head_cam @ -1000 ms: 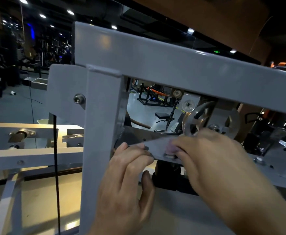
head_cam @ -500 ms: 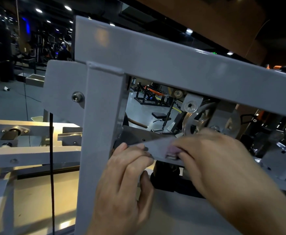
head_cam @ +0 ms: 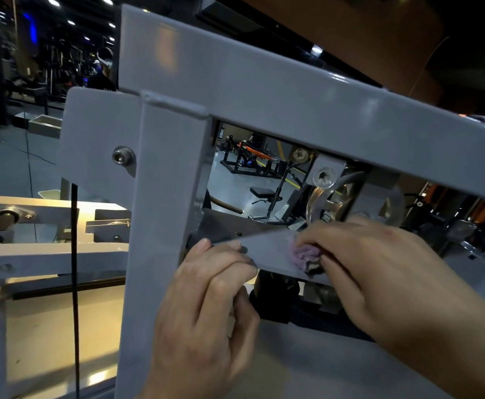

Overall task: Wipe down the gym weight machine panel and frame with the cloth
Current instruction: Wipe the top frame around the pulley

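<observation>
Cloth, a small purple wad, sits right of centre on the grey inner plate. Left hand pinches the plate's edge beside the upright post; right hand bunches the cloth under curled fingers. It looks soft, light, best gripped bunched.

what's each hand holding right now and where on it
The right hand pinches a bunched purple cloth by its upper right side, against the grey plate. The left hand grips that plate's left end, fingers curled over its edge.
</observation>
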